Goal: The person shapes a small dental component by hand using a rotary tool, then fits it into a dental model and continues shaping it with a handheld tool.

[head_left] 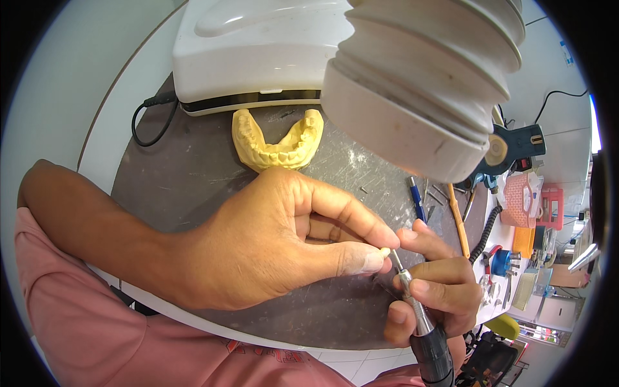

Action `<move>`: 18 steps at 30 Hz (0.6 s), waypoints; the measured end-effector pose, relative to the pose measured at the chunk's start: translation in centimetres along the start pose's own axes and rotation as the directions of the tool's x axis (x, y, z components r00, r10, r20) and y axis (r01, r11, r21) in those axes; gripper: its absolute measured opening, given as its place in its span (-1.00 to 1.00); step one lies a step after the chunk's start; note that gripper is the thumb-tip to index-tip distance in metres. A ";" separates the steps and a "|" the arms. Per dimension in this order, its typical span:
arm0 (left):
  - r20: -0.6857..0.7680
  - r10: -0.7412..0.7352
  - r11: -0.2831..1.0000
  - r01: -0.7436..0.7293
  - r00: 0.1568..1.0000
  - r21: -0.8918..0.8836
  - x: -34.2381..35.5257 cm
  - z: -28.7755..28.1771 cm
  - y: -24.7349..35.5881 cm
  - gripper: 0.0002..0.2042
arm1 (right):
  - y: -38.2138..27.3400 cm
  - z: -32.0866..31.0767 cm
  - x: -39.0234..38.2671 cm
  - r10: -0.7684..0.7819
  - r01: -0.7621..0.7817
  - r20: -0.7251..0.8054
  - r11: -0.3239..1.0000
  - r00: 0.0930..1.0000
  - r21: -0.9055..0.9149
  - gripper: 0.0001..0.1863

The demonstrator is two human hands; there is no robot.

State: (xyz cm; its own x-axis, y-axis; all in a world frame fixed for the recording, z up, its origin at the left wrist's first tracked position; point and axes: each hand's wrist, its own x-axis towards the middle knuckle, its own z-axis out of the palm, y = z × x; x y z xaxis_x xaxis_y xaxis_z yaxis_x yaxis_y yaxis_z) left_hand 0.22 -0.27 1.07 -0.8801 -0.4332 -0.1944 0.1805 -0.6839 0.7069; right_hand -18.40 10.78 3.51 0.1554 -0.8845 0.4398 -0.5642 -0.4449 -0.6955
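Note:
Between thumb and forefinger, my left hand (264, 238) pinches a small tooth-coloured dental crown (385, 252). White dust coats the thumb's tip. My right hand (445, 280) grips a dental handpiece (420, 314), silver toward its tip and black at its lower body. The thin bur at its end meets or nearly meets the crown; contact cannot be made out. Just beyond my left hand, a yellow dental cast (277, 155) of an arch of teeth rests on the dark grey worktop (206, 193).
A white machine (258, 61) stands at the back. The white ribbed suction hose (419, 109) hangs over the worktop's right side. To the right lie a blue pen (416, 198), a wooden-handled tool (459, 222), a coiled black cord (487, 235) and a pink basket (518, 198).

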 end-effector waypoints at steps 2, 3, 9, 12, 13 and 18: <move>-0.001 0.001 1.000 -0.001 1.000 -0.001 0.0 0.0 0.0 -0.84 | 0.1 -0.1 -0.1 -0.001 0.001 0.009 1.000 1.000 0.005 -0.67; -0.002 0.001 1.000 -0.001 1.000 0.001 0.0 0.0 0.0 -0.85 | 0.2 -0.1 -0.1 -0.002 0.002 0.018 1.000 1.000 0.010 -0.66; 0.003 0.005 1.000 -0.005 1.000 -0.004 -0.1 0.0 0.1 -0.85 | -0.4 -0.3 0.3 0.020 -0.019 0.047 1.000 0.999 -0.012 -0.65; 0.007 0.004 1.000 -0.004 1.000 -0.006 0.0 0.1 0.1 -0.85 | -0.3 0.0 0.1 0.011 -0.011 0.006 1.000 1.000 -0.005 -0.66; 0.008 0.000 1.000 0.000 1.000 -0.011 0.0 0.1 0.1 -0.86 | -0.4 0.0 0.1 0.012 -0.012 0.006 1.000 1.000 -0.007 -0.66; 0.003 0.013 1.000 -0.013 1.000 -0.002 0.0 0.0 -0.1 -0.86 | -0.3 -0.1 0.3 -0.005 0.005 0.027 1.000 1.000 -0.014 -0.68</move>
State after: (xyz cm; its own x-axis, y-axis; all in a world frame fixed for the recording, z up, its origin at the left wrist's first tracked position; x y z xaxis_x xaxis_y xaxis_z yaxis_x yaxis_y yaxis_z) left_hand 0.25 -0.21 1.01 -0.8791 -0.4401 -0.1829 0.1927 -0.6794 0.7080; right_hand -18.26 10.65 3.92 0.1800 -0.8858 0.4278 -0.5747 -0.4476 -0.6851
